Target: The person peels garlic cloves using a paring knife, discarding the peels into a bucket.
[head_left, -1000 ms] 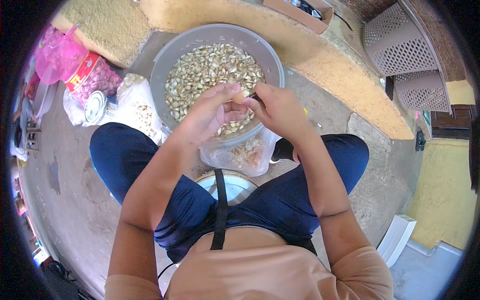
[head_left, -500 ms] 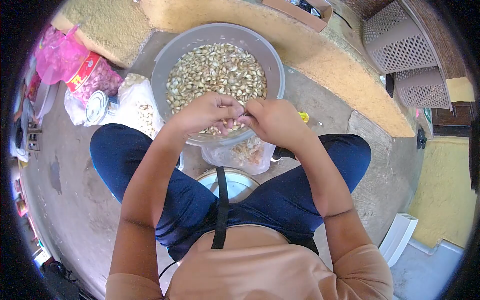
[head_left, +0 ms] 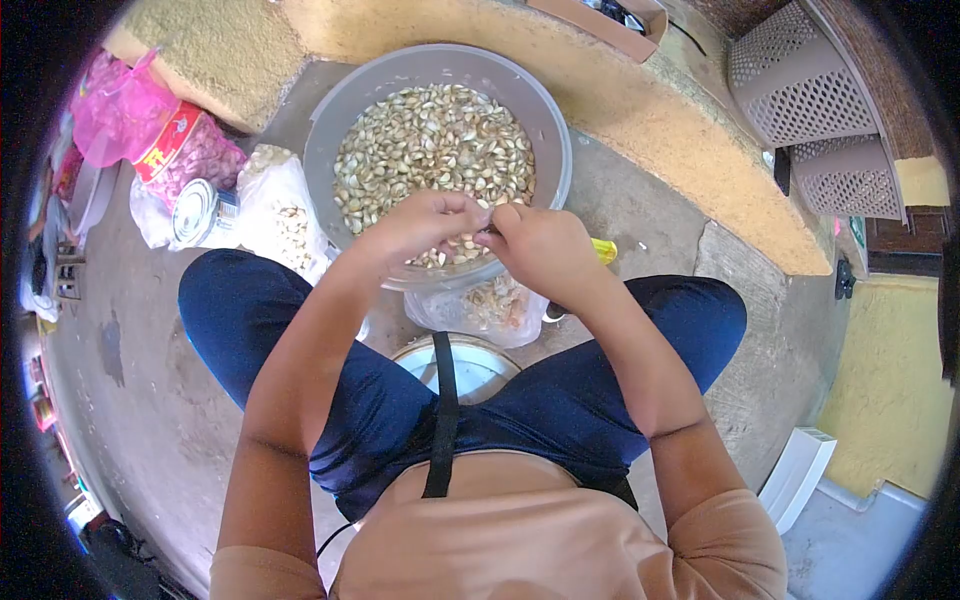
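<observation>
A large grey tub point(head_left: 549, 120) holds many pale cloves that look like garlic point(head_left: 435, 140). Over its near edge, my left hand point(head_left: 432, 228) is closed in a pinch, its fingertips meeting those of my right hand. My right hand point(head_left: 535, 245) is closed too, gripping a yellow-handled tool point(head_left: 604, 250); its blade is mostly hidden. A small thing between the fingertips is too small to name. Below the tub lies a clear plastic bag point(head_left: 490, 308) with papery peelings inside.
At the left are a pink mesh bag point(head_left: 190, 150), a metal can point(head_left: 200, 212) and a white bag point(head_left: 275, 205) of cloves. A pale round lid or basin point(head_left: 470, 370) lies between my legs. Grey perforated plastic point(head_left: 805, 90) stands at the upper right.
My hands have shifted slightly, with the left fingers curled closer together. More of the yellow handle shows beside my right hand.
</observation>
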The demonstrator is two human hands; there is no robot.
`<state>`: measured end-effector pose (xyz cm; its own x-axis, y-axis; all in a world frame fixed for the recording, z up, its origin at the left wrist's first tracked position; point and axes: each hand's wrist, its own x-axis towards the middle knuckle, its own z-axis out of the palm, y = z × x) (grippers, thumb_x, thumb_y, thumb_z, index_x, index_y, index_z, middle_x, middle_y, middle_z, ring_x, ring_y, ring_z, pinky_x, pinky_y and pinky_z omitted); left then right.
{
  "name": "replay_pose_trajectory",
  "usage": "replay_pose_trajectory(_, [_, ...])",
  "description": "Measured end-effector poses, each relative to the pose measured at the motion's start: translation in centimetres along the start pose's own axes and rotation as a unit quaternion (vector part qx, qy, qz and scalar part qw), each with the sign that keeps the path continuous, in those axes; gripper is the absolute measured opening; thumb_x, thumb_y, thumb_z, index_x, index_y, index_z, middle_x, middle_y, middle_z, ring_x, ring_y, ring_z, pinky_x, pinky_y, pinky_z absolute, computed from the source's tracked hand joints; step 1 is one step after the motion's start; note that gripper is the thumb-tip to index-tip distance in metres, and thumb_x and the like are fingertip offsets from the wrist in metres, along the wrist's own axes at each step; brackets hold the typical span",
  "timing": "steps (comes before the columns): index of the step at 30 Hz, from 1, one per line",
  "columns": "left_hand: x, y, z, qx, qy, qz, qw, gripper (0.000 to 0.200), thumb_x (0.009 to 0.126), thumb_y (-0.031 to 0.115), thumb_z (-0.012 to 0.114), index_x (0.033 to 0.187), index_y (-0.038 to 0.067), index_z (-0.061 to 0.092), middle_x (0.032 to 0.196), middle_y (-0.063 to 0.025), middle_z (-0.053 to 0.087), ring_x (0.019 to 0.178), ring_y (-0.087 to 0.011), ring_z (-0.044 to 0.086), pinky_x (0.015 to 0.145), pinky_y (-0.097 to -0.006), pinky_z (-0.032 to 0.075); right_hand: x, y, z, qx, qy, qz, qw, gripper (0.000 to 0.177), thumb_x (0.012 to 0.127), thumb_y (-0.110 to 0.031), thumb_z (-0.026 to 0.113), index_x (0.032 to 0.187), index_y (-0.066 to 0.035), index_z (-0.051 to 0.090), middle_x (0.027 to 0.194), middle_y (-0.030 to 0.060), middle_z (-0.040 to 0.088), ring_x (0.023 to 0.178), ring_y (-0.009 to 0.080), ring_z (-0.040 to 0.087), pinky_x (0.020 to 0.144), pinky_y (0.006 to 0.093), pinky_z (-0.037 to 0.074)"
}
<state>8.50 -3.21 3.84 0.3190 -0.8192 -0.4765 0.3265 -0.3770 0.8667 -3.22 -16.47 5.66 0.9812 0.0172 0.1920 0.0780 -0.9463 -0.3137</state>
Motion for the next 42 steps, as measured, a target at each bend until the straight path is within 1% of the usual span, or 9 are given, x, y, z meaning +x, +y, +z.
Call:
replay_pose_trajectory(8, [-0.2,1.3,-0.9,0.125,-0.108,0.014,0.986,0.020,0.082,0.023,0.054,0.076,0.004,0.057,0.061,0.0002,0.052,0.055,-0.0070,0.049,0.048,-0.0203,0.041,0.0,0.6,-1.5,0.034,-0.038,-0.060,0.997,0.023,0.075,-0.027,0.057,0.072,-0.007,0.048,0.063,0.0082,0.054,0.058,0.0268,0.056,0.049,0.0364,0.044])
replay_pose_trajectory(17, [0.5,0.2,0.9,0.063,0.050,0.067,0.994,0.022,0.084,0.023,0.049,0.080,0.003,0.056,0.060,0.0009,0.050,0.053,-0.0063,0.048,0.052,-0.0203,0.044,0.4,0.6,-1.5,0.000,-0.040,-0.006,0.999,0.025,0.080,-0.030,0.050,0.077,-0.005,0.050,0.064,0.0108,0.058,0.059,0.0273,0.059,0.051,0.0383,0.046])
replay_pose_trajectory(20, [0.4,0.6,1.0,-0.040,0.069,0.031,0.996,0.022,0.085,0.022,0.048,0.082,0.002,0.056,0.063,-0.0003,0.051,0.052,-0.0069,0.047,0.055,-0.0218,0.046,0.3,0.5,-0.6,0.009,-0.040,0.004,0.999,0.023,0.077,-0.027,0.055,0.075,-0.006,0.049,0.062,0.0100,0.056,0.057,0.0286,0.056,0.049,0.0387,0.043])
replay_pose_trajectory(23, [0.6,0.3,0.8,-0.169,0.055,0.032,0.984,0.021,0.086,0.020,0.046,0.086,0.001,0.056,0.068,-0.0017,0.052,0.054,-0.0074,0.047,0.056,-0.0235,0.047,0.5,0.3,-0.5,0.004,-0.056,0.008,0.998,0.025,0.080,-0.029,0.051,0.082,-0.004,0.050,0.064,0.0123,0.058,0.058,0.0280,0.059,0.050,0.0398,0.046])
replay_pose_trajectory(29, [0.8,-0.1,0.9,-0.275,0.037,0.045,0.960,0.024,0.086,0.022,0.047,0.092,0.001,0.055,0.072,-0.0022,0.053,0.059,-0.0080,0.049,0.058,-0.0242,0.048,0.8,0.8,-1.2,0.008,-0.052,0.005,0.999,0.026,0.079,-0.030,0.051,0.080,-0.003,0.051,0.063,0.0133,0.057,0.057,0.0294,0.058,0.052,0.0400,0.046])
replay_pose_trajectory(32, [0.8,-0.1,0.9,-0.293,0.015,0.058,0.954,0.025,0.086,0.022,0.048,0.094,-0.001,0.055,0.074,-0.0026,0.052,0.063,-0.0094,0.047,0.067,-0.0275,0.049,1.0,0.8,-1.6,0.049,-0.062,0.031,0.996,0.027,0.079,-0.030,0.053,0.079,-0.003,0.052,0.063,0.0149,0.057,0.060,0.0312,0.058,0.054,0.0411,0.045])
replay_pose_trajectory(38, [0.7,0.8,1.2,-0.162,0.080,0.116,0.977,0.022,0.086,0.017,0.047,0.097,-0.001,0.055,0.083,-0.0058,0.056,0.075,-0.0109,0.055,0.069,-0.0254,0.049,1.0,1.4,-1.7,0.188,-0.011,0.153,0.970,0.035,0.073,-0.033,0.063,0.090,-0.004,0.055,0.065,0.0124,0.056,0.059,0.0248,0.056,0.055,0.0344,0.043])
replay_pose_trajectory(41, [0.5,1.4,1.9,-0.092,0.116,0.124,0.981,0.021,0.086,0.013,0.048,0.099,-0.003,0.053,0.090,-0.0083,0.056,0.083,-0.0133,0.056,0.072,-0.0251,0.048,1.4,1.1,-2.3,0.263,-0.008,0.228,0.937,0.036,0.069,-0.029,0.066,0.090,-0.002,0.055,0.077,0.0178,0.059,0.072,0.0325,0.058,0.064,0.0378,0.045])
replay_pose_trajectory(42, [0.4,1.4,1.9,-0.112,0.110,0.124,0.980,0.021,0.085,0.012,0.049,0.100,-0.003,0.052,0.092,-0.0089,0.056,0.084,-0.0140,0.056,0.074,-0.0251,0.048,1.4,1.2,-2.1,0.266,0.025,0.207,0.941,0.034,0.069,-0.026,0.066,0.089,-0.002,0.055,0.077,0.0175,0.058,0.072,0.0320,0.058,0.064,0.0371,0.045])
